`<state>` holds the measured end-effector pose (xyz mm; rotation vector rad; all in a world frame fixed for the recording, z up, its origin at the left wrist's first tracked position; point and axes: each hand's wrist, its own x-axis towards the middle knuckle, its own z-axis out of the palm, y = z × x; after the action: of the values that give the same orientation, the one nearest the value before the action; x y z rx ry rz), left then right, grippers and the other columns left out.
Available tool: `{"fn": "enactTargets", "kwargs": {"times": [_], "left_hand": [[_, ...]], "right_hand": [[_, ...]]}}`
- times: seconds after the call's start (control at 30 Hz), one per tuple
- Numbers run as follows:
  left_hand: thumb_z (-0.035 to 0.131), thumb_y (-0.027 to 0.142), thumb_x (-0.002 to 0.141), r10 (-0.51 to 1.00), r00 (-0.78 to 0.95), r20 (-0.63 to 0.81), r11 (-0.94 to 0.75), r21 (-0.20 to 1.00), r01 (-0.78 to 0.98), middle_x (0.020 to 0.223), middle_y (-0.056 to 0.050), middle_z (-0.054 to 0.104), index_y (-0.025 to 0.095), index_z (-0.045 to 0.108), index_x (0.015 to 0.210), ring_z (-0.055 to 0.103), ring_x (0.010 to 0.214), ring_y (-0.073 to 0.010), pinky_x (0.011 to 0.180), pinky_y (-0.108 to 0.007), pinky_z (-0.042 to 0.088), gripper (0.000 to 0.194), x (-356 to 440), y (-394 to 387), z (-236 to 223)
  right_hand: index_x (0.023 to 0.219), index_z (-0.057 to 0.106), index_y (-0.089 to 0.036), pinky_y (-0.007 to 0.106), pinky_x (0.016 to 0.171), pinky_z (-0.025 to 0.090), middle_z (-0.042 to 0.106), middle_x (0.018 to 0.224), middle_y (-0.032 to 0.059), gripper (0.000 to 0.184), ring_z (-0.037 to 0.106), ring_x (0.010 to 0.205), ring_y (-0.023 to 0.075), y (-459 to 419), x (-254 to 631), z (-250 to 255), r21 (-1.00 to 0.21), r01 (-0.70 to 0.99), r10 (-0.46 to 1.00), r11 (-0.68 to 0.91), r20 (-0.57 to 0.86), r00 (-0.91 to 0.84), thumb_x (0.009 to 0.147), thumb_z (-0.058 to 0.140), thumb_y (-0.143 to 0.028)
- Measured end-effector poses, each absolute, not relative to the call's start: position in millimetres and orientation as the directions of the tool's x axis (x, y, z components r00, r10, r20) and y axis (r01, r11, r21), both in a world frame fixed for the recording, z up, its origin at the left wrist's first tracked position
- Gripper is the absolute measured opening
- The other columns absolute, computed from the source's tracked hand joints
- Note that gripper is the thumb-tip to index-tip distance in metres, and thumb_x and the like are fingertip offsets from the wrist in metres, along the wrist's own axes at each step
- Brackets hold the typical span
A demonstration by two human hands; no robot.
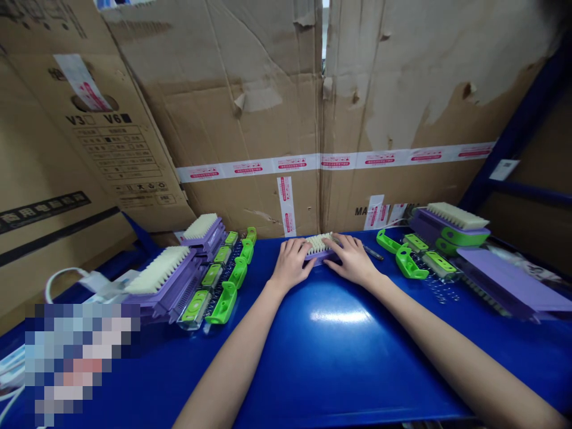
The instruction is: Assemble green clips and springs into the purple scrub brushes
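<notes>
At the far middle of the table lies a purple brush (pixel 318 243) with cream bristles facing up. My left hand (pixel 290 262) grips its left end, fingers over the top and thumb along the near side. On the right end, my right hand (pixel 352 260) holds it the same way. Both hands cover much of the brush, so only its middle shows. A slim dark tool (pixel 373 253), its kind unclear, lies just beyond my right hand.
To the left stand purple brushes (pixel 158 271), green-topped clear parts (pixel 196 305) and green brackets (pixel 223 305). More green brackets (pixel 410 264), springs (pixel 441 292) and a purple-backed brush (pixel 513 283) lie right. Cardboard (pixel 250 125) walls the back. A white cable (pixel 60 272) runs at left.
</notes>
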<state>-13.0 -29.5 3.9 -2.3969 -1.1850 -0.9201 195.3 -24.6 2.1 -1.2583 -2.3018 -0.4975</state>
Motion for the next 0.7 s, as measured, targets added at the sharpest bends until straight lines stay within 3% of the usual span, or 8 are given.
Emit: {"fn": "enactTargets", "kwargs": {"times": [0.27, 0.7], "left_hand": [[0.056, 0.039, 0.083, 0.58, 0.43, 0.692, -0.57, -0.031, 0.821, 0.104, -0.009, 0.058, 0.018, 0.057, 0.103, 0.05, 0.097, -0.0244, 0.078, -0.037, 0.041, 0.029, -13.4, -26.9, 2.2], [0.054, 0.053, 0.08, 0.602, 0.414, 0.683, -0.561, -0.009, 0.828, 0.09, -0.009, 0.052, 0.022, 0.062, 0.105, 0.047, 0.087, -0.0246, 0.073, -0.038, 0.04, 0.041, -11.4, -33.4, 7.9]], "right_hand": [[0.136, 0.041, -0.017, 0.045, 0.095, 0.034, 0.041, 0.135, 0.0181, 0.056, 0.039, 0.119, 0.0314, -24.5, 192.5, -3.4, 0.091, 0.836, 0.648, 0.541, 0.588, -0.483, 0.086, 0.049, -0.041], [0.133, 0.045, -0.018, 0.046, 0.093, 0.038, 0.048, 0.129, 0.016, 0.047, 0.044, 0.116, 0.0286, -28.2, 189.4, -0.9, 0.019, 0.739, 0.592, 0.674, 0.583, -0.556, 0.089, 0.044, -0.033]]}}
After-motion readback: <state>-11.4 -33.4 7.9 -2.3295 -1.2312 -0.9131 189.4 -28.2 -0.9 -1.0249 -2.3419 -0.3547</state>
